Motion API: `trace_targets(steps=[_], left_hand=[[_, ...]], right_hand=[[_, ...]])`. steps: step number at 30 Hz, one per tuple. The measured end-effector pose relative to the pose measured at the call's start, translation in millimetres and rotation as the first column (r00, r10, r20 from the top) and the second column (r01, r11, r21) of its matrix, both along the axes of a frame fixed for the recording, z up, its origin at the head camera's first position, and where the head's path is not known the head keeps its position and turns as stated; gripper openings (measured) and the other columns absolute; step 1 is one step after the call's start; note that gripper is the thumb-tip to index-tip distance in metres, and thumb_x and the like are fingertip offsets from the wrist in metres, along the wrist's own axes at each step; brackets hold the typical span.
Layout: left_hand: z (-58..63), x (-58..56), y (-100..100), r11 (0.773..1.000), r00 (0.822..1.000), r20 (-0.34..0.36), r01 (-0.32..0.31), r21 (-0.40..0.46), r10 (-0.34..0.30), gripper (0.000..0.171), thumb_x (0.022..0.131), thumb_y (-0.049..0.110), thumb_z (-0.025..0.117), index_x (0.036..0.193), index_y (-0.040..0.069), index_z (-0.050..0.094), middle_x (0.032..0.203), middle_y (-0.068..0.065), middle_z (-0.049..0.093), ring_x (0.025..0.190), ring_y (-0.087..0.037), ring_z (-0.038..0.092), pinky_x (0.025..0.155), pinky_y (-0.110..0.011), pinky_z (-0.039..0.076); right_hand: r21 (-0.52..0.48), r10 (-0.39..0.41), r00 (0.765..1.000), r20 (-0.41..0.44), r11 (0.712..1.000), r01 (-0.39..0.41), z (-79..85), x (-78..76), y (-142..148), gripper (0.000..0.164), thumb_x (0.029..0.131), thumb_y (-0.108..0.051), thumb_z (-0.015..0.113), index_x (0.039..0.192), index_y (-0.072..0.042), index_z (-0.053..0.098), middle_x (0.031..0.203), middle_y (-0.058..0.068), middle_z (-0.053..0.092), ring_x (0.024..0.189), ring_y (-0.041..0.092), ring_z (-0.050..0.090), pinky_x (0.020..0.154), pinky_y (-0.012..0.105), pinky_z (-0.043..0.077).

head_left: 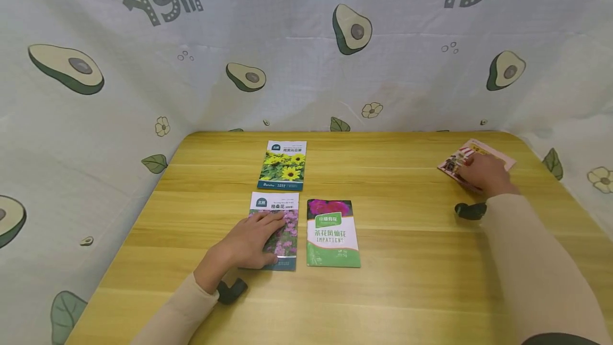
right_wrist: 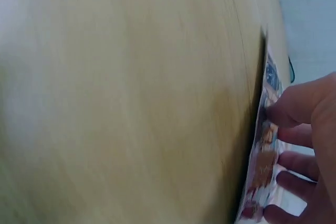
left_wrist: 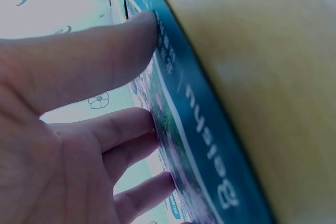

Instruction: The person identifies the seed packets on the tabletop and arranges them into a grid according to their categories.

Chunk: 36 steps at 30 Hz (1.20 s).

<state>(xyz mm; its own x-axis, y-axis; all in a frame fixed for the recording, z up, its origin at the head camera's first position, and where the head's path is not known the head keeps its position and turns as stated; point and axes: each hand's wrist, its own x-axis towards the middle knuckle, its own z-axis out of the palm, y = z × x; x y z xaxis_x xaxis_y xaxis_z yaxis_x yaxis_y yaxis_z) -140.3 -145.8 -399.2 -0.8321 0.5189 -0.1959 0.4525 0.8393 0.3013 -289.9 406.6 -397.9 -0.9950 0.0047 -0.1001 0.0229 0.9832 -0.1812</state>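
Note:
My left hand (head_left: pixel 251 241) lies over a seed packet with purple flowers (head_left: pixel 289 233), covering its left side. In the left wrist view its extended thumb and fingertips touch the printed face of that packet. Just behind lies a packet with yellow sunflowers (head_left: pixel 282 166). A green and white packet marked IMPATIENS (head_left: pixel 332 238) lies to the right of the purple one. Far off at the back right, my right hand (head_left: pixel 486 172) rests on a pink packet (head_left: pixel 481 148). In the right wrist view thumb and fingertips all touch its upper face (right_wrist: pixel 265 166); none shows underneath.
The packets lie on a wood-grain table (head_left: pixel 397 292) with rounded back corners. A pale curtain (head_left: pixel 297 25) printed with avocados hangs behind it and at both sides. Dark curved pieces (head_left: pixel 232 292) sit by both wrists.

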Motion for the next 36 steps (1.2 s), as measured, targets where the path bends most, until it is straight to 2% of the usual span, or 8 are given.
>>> trace_targets(steps=[2, 4, 6, 9, 13, 18, 31, 36], left_hand=[[0.1, -0.1, 0, 1.0, 1.0, 0.001, -0.001, -0.001, 0.001, 0.073, 0.083, 0.03, 0.075, 0.148, 0.014, 0.046, 0.158, -0.003, 0.041, 0.145, -0.036, 0.036, 0.115, -0.059, 0.034], [0.2, -0.2, 0, 1.0, 1.0, 0.004, -0.001, -0.003, 0.001, 0.073, 0.083, 0.03, 0.075, 0.149, 0.014, 0.046, 0.158, -0.003, 0.041, 0.145, -0.036, 0.036, 0.116, -0.059, 0.033], [0.4, -0.1, 0, 1.0, 1.0, 0.006, -0.001, -0.007, 0.001, 0.073, 0.083, 0.031, 0.075, 0.149, 0.014, 0.046, 0.158, -0.003, 0.04, 0.145, -0.036, 0.036, 0.116, -0.059, 0.033], [0.5, 0.2, 0, 1.0, 1.0, 0.008, -0.005, -0.01, 0.005, 0.073, 0.083, 0.031, 0.075, 0.149, 0.015, 0.046, 0.158, -0.003, 0.04, 0.145, -0.035, 0.036, 0.116, -0.059, 0.033], [1.2, -0.1, 0, 1.0, 1.0, 0.013, -0.011, -0.012, 0.011, 0.074, 0.084, 0.031, 0.075, 0.149, 0.015, 0.045, 0.159, -0.002, 0.04, 0.146, -0.035, 0.035, 0.116, -0.059, 0.033], [1.3, -0.8, 1, 1.0, 1.0, 0.01, -0.009, -0.016, 0.01, 0.074, 0.084, 0.032, 0.075, 0.149, 0.015, 0.045, 0.159, -0.002, 0.039, 0.146, -0.035, 0.035, 0.117, -0.058, 0.032], [1.9, 0.0, 2, 1.0, 1.0, 0.014, -0.01, -0.01, 0.011, 0.074, 0.084, 0.031, 0.075, 0.149, 0.014, 0.045, 0.159, -0.002, 0.039, 0.146, -0.035, 0.035, 0.116, -0.059, 0.032], [0.6, 0.1, 1, 1.0, 1.0, 0.013, -0.011, -0.02, 0.011, 0.074, 0.084, 0.032, 0.075, 0.149, 0.015, 0.045, 0.159, -0.002, 0.039, 0.146, -0.035, 0.035, 0.116, -0.059, 0.032]], right_hand=[[-0.022, 0.038, 0.999, 0.007, 0.999, -0.037, 0.7, -1.0, 1, 0.025, 0.087, -0.021, 0.044, 0.067, -0.005, 0.047, 0.065, 0.012, 0.046, 0.064, 0.029, 0.042, 0.061, 0.038, 0.035], [-0.051, 0.062, 0.998, 0.028, 0.997, -0.061, 1.2, -1.3, 3, 0.029, 0.088, -0.02, 0.044, 0.07, 0.002, 0.052, 0.066, 0.019, 0.048, 0.065, 0.032, 0.045, 0.062, 0.04, 0.04], [-0.082, 0.068, 0.996, 0.05, 0.995, -0.064, 0.8, -1.2, 6, 0.039, 0.092, -0.021, 0.045, 0.09, 0.015, 0.057, 0.083, 0.035, 0.055, 0.076, 0.045, 0.053, 0.072, 0.049, 0.048], [-0.109, 0.093, 0.994, 0.061, 0.99, -0.086, -0.1, -1.4, 9, 0.058, 0.096, -0.026, 0.049, 0.124, 0.025, 0.046, 0.121, 0.047, 0.05, 0.108, 0.058, 0.052, 0.093, 0.066, 0.043], [-0.087, 0.131, 0.988, 0.077, 0.988, -0.125, -2.4, -2.0, 13, 0.066, 0.095, -0.027, 0.051, 0.135, 0.022, 0.034, 0.132, 0.05, 0.038, 0.122, 0.064, 0.036, 0.103, 0.071, 0.033], [-0.029, 0.151, 0.985, 0.085, 0.988, -0.149, -3.5, 0.6, 16, 0.066, 0.091, -0.023, 0.048, 0.137, 0.022, 0.033, 0.136, 0.05, 0.029, 0.128, 0.064, 0.023, 0.106, 0.074, 0.022], [-0.097, 0.194, 0.98, 0.054, 0.977, -0.188, -9.8, 3.2, 22, 0.061, 0.101, -0.025, 0.042, 0.138, 0.023, 0.032, 0.139, 0.047, 0.029, 0.131, 0.065, 0.021, 0.106, 0.074, 0.022], [-0.078, 0.175, 0.983, 0.058, 0.982, -0.17, -11.7, 3.2, 25, 0.069, 0.098, -0.027, 0.046, 0.141, 0.022, 0.027, 0.142, 0.049, 0.024, 0.131, 0.065, 0.021, 0.106, 0.074, 0.024]])
